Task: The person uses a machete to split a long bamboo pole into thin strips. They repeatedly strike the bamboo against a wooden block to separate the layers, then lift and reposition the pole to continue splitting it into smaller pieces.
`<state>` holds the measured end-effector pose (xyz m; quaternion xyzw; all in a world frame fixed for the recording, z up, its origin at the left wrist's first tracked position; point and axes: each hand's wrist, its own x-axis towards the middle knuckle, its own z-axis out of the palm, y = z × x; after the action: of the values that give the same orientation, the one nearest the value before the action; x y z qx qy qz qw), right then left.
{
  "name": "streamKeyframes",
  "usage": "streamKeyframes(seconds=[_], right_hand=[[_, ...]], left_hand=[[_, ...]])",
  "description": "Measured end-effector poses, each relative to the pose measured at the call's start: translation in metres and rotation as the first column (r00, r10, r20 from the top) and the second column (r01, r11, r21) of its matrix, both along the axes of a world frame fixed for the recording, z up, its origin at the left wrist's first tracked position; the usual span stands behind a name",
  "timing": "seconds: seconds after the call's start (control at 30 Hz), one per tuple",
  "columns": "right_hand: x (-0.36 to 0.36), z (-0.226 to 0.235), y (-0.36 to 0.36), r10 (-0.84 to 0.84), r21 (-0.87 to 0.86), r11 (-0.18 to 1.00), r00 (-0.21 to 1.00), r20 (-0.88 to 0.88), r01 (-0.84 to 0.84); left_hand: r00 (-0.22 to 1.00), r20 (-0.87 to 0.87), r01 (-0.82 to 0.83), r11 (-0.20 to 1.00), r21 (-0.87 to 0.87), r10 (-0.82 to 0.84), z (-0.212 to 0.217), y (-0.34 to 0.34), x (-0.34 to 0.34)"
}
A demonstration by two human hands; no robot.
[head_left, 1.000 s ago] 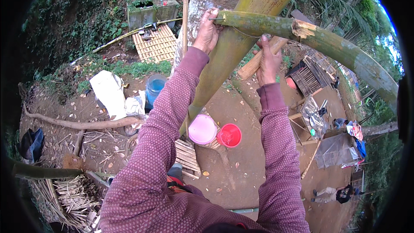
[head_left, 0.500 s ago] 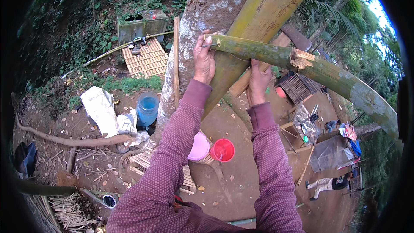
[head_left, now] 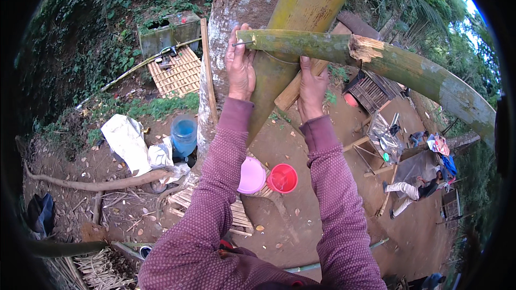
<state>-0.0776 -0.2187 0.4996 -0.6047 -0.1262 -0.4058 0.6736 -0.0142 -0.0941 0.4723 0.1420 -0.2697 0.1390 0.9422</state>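
Observation:
A green bamboo pole (head_left: 314,44), splintered partway along, lies across a thick yellow-green bamboo trunk (head_left: 301,8) that leans against a tree. A nail (head_left: 243,43) sticks out from the pole's left end. My left hand (head_left: 240,75) is at that end, its fingers reaching up behind the bamboo beside the nail. My right hand (head_left: 313,86) is closed around the wooden handle of an axe-like tool (head_left: 288,94) with a dark, flat head. Its thumb rests against the pole's underside, and its other fingers are mostly hidden. A thin wire loop (head_left: 280,60) hangs under the pole.
The pale-barked tree trunk (head_left: 226,2) and a thin wooden strip (head_left: 208,70) stand by my left arm. Far below are a blue container (head_left: 184,135), a pink tub (head_left: 251,175), a red bucket (head_left: 282,178), a white sack (head_left: 127,142) and another person (head_left: 411,189).
My view has shifted, so my hands and the pole appear slightly left and higher. My left thumb no longer shows over the pole's front. The person below has changed posture.

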Motion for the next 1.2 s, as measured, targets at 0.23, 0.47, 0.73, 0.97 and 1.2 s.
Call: streamKeyframes(seconds=[0.23,0.47,0.73,0.97,1.2], right_hand=[[-0.004,0.001,0.003,0.031,0.035,0.999,0.998,-0.046,-0.029],[0.001,-0.003,0.002,-0.004,0.014,1.0,1.0,0.029,0.004],[0.005,-0.01,0.001,0.026,0.059,0.998,0.999,0.031,-0.028],[0.004,-0.008,0.005,-0.019,-0.073,0.997,0.989,0.149,0.03],[0.013,-0.011,0.003,-0.053,-0.048,0.997,0.981,0.185,0.062]], left_hand=[[0.998,0.046,0.048,0.999,0.002,-0.048,0.002,0.004,0.002],[0.998,0.037,0.057,0.991,-0.124,-0.053,-0.001,-0.001,0.006],[0.999,-0.033,-0.035,0.986,-0.161,0.031,-0.006,-0.006,0.004],[0.989,-0.068,-0.138,0.988,-0.074,0.133,-0.01,-0.012,0.005],[0.987,-0.078,-0.139,0.99,0.011,0.139,-0.012,-0.009,0.007]])
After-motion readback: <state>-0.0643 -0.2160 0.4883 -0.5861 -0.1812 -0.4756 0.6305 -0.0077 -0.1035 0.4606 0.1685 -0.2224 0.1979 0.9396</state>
